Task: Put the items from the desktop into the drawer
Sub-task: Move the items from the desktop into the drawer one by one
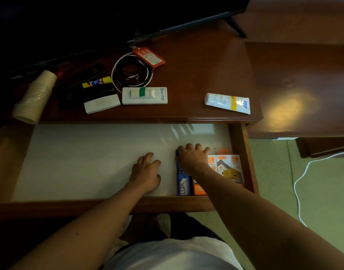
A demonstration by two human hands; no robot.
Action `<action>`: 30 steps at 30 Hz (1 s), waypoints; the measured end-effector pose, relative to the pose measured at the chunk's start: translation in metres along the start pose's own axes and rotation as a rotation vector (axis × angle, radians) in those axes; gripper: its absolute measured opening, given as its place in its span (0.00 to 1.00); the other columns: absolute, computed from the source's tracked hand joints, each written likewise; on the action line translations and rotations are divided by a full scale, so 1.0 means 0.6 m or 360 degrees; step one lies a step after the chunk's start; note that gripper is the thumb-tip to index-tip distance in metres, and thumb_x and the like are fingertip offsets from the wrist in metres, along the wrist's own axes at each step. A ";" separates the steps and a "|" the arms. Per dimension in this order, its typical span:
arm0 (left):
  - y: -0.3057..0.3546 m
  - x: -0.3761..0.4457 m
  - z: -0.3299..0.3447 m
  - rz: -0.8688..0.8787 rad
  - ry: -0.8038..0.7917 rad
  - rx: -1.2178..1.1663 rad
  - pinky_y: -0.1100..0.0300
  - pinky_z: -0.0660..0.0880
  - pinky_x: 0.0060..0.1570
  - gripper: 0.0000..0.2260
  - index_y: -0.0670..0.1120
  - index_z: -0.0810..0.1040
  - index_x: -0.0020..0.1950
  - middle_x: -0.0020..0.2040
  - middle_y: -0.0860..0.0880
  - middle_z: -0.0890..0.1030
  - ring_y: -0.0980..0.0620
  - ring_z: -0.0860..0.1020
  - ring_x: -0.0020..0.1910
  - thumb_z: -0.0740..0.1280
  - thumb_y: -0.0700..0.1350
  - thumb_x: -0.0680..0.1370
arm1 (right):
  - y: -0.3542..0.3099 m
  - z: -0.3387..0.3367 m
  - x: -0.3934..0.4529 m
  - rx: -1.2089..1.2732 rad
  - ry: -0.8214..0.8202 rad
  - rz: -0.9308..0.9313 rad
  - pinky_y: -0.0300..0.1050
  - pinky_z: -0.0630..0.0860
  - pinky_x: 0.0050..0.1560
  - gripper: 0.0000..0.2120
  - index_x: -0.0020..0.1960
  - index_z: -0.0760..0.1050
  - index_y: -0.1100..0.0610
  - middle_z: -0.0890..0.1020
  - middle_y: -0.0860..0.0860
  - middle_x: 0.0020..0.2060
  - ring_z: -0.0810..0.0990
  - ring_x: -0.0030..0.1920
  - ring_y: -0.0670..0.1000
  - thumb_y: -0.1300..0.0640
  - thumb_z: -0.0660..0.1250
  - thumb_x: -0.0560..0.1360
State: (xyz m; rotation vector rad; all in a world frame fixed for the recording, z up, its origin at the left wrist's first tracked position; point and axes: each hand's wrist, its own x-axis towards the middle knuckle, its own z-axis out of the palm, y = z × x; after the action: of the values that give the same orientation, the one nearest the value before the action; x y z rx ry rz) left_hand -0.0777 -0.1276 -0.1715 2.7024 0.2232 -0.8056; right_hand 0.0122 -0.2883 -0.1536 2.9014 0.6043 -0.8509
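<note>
The wooden drawer (243, 158) is pulled out, its floor lined white. At its right end stand a blue Lux soap box (183, 184) and two orange-and-white charger boxes (229, 168). My right hand (192, 158) rests on top of the soap box, fingers curled over its far end. My left hand (147, 172) lies inside the drawer just left of the box, fingers loosely apart, holding nothing. On the desktop (186, 75) lie a white cream tube (227, 103), two white remotes (145, 95) (102, 103), a yellow-and-blue stick (97, 82), coiled cables (132, 72) and an orange card holder (148, 57).
A stack of paper cups (33, 98) lies on its side at the desk's left edge. A TV stand (235, 26) crosses the back of the desk. A white cable (301, 180) runs over the green floor at the right, beside a second wooden unit (303, 84).
</note>
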 end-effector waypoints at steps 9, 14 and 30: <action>-0.023 -0.014 -0.046 0.0041 0.0051 -0.0166 0.47 0.65 0.72 0.23 0.51 0.68 0.75 0.79 0.48 0.61 0.44 0.62 0.76 0.64 0.49 0.80 | -0.028 -0.025 -0.027 0.0142 0.0190 -0.0046 0.69 0.59 0.69 0.22 0.72 0.66 0.52 0.69 0.56 0.71 0.65 0.71 0.62 0.45 0.58 0.81; -0.060 -0.037 -0.119 0.0112 0.0531 -0.0367 0.51 0.74 0.64 0.17 0.48 0.76 0.69 0.70 0.49 0.73 0.46 0.73 0.67 0.66 0.44 0.80 | -0.099 -0.101 -0.034 0.0383 0.0643 -0.0252 0.58 0.69 0.64 0.18 0.67 0.74 0.52 0.77 0.53 0.64 0.73 0.64 0.57 0.52 0.60 0.79; -0.153 0.038 -0.308 -0.0124 0.0866 0.0200 0.45 0.72 0.59 0.22 0.48 0.70 0.73 0.67 0.43 0.72 0.38 0.71 0.63 0.66 0.48 0.80 | -0.151 -0.263 0.094 0.0133 0.0606 -0.0364 0.69 0.59 0.72 0.34 0.75 0.63 0.52 0.68 0.57 0.70 0.63 0.72 0.62 0.51 0.71 0.72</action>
State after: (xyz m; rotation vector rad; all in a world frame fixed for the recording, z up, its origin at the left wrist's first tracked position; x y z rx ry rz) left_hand 0.0136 0.0225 -0.0605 2.9937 0.4101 -0.0840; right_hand 0.1007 -0.1590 -0.0453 3.1365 0.9658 -0.3396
